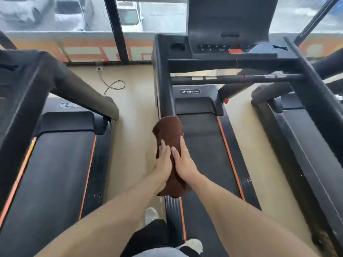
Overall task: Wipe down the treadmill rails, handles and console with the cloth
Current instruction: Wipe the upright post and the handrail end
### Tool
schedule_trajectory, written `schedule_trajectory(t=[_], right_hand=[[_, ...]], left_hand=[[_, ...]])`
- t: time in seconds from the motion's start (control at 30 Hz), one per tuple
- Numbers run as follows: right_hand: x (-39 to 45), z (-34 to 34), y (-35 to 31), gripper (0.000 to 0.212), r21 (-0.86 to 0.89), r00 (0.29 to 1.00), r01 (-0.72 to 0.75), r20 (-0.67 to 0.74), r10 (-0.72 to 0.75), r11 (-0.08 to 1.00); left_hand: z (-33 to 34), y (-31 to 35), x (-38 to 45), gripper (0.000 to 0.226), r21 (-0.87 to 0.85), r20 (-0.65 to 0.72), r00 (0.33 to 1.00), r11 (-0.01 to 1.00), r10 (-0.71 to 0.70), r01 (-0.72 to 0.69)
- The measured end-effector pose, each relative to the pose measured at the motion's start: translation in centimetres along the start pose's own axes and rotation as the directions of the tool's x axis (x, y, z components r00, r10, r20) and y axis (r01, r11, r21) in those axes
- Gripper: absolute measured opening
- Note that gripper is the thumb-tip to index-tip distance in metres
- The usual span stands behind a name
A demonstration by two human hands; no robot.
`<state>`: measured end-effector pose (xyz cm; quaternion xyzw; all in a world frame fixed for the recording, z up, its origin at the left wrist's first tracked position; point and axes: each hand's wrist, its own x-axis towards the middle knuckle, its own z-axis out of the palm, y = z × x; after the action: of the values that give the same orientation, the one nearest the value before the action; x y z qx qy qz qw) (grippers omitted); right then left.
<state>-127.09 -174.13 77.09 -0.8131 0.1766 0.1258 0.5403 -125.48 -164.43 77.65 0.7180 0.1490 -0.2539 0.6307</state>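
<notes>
Head view | left hand (163, 164) and right hand (182, 160) side by side, fingers together and curved over the brown cloth (169, 130) | cloth wraps the near end of the left handrail (165, 89), bunching out past the fingertips | beige floor (137, 127) open at left, belt (202, 145) at right | console (228, 34) far.

Pale beige floor (137, 112) runs ahead of the grip. Far beyond it a window (55, 13) shows parked cars in daylight, above an orange-patterned wall band (89, 51). A looped cable (113, 87) lies up-left.
</notes>
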Motion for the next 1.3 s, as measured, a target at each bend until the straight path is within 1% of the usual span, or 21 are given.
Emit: schedule_trajectory(t=[0.07, 0.1, 0.17, 0.27, 0.37, 0.43, 0.5, 0.57, 0.63, 0.7, 0.73, 0.8, 0.83, 0.9, 0.93, 0.97, 1.03, 1.17, 1.23, 1.3], right_hand=[[1.8, 0.0, -0.2, 0.066, 0.012, 0.999, 0.035, 0.004, -0.035, 0.999], [2.9, -0.1, -0.5, 0.066, 0.009, 0.999, 0.049, 0.009, -0.049, 0.999], [5.3, -0.2, -1.5, 0.066, 0.006, 0.998, 0.065, 0.003, -0.065, 0.998], [9.3, -0.5, -3.3, 0.068, -0.005, 0.996, 0.088, -0.010, -0.088, 0.996], [13.7, -0.9, -5.1, 0.070, -0.024, 0.992, 0.119, -0.027, -0.120, 0.993], [16.9, -1.3, -6.4, 0.070, -0.036, 0.992, 0.120, -0.042, -0.121, 0.992], [20.3, -1.7, -7.9, 0.068, -0.065, 0.989, 0.132, -0.060, -0.136, 0.989], [23.7, -1.8, -9.2, 0.062, -0.191, 0.971, 0.218, -0.061, -0.233, 0.957], [27.0, -2.0, -10.5, 0.053, -0.372, 0.937, 0.320, -0.012, -0.349, 0.871], [30.0, -2.1, -11.8, 0.049, -0.484, 0.906, 0.381, 0.025, -0.423, 0.788], [31.4, -2.3, -12.4, 0.047, -0.500, 0.893, 0.400, 0.022, -0.450, 0.768], [34.0, -2.7, -13.4, 0.046, -0.477, 0.877, 0.417, -0.013, -0.481, 0.773], [35.1, -3.0, -13.9, 0.045, -0.474, 0.875, 0.410, -0.036, -0.482, 0.779], [36.7, -3.3, -14.7, 0.046, -0.523, 0.884, 0.356, -0.080, -0.460, 0.775], [37.3, -3.5, -15.1, 0.047, -0.548, 0.889, 0.331, -0.091, -0.448, 0.768], [37.8, -3.5, -15.6, 0.048, -0.555, 0.895, 0.319, -0.090, -0.437, 0.768], [38.3, -3.7, -16.3, 0.048, -0.549, 0.907, 0.305, -0.081, -0.413, 0.778], [38.3, -4.0, -16.7, 0.048, -0.553, 0.904, 0.318, -0.068, -0.421, 0.771], [38.2, -4.2, -16.6, 0.049, -0.560, 0.906, 0.325, -0.048, -0.421, 0.762], [38.2, -4.2, -16.6, 0.050, -0.581, 0.905, 0.338, -0.016, -0.426, 0.741]], left_hand=[[0.5, 0.7, 1.1, 0.052, -0.076, -0.055, 0.998, 0.997, -0.008, 0.004], [0.6, 1.1, 2.0, 0.055, -0.084, -0.074, 0.997, 0.996, -0.030, 0.024], [0.5, 2.0, 4.5, 0.069, -0.102, -0.106, 0.991, 0.992, -0.080, 0.069], [0.6, 3.9, 8.7, 0.093, -0.150, -0.144, 0.989, 0.988, -0.044, 0.022], [0.6, 5.6, 13.7, 0.098, -0.205, -0.188, 0.982, 0.978, -0.014, -0.026], [0.5, 6.1, 18.0, 0.094, -0.244, -0.198, 0.980, 0.969, -0.003, -0.046], [0.3, 8.3, 20.5, 0.087, -0.277, -0.208, 0.978, 0.960, -0.007, -0.052], [0.0, 12.4, 21.1, 0.074, -0.315, -0.209, 0.978, 0.947, -0.014, -0.054], [-0.3, 14.3, 23.2, 0.062, -0.401, -0.104, 0.994, 0.916, -0.017, -0.026], [-0.7, 15.4, 25.7, 0.063, -0.465, -0.034, 0.999, 0.885, -0.001, -0.015], [-0.8, 16.0, 26.9, 0.066, -0.480, -0.027, 1.000, 0.877, 0.006, -0.018], [-0.8, 17.3, 29.7, 0.067, -0.467, -0.037, 0.999, 0.883, 0.024, -0.039], [-0.9, 18.1, 31.1, 0.067, -0.442, -0.053, 0.998, 0.896, 0.024, -0.045], [-1.1, 19.4, 33.2, 0.073, -0.401, -0.088, 0.996, 0.915, 0.019, -0.053], [-1.3, 19.8, 34.1, 0.076, -0.385, -0.087, 0.995, 0.920, 0.045, -0.075], [-1.5, 20.1, 34.8, 0.077, -0.381, -0.083, 0.994, 0.919, 0.070, -0.097], [-1.9, 20.4, 35.4, 0.075, -0.371, -0.081, 0.994, 0.924, 0.072, -0.097], [-2.7, 19.9, 35.7, 0.070, -0.448, -0.038, 0.998, 0.892, 0.046, -0.059], [-2.5, 19.7, 34.7, 0.064, -0.470, -0.050, 0.998, 0.881, 0.029, -0.049], [-2.2, 19.6, 34.0, 0.061, -0.466, -0.100, 0.995, 0.883, 0.022, -0.066]])
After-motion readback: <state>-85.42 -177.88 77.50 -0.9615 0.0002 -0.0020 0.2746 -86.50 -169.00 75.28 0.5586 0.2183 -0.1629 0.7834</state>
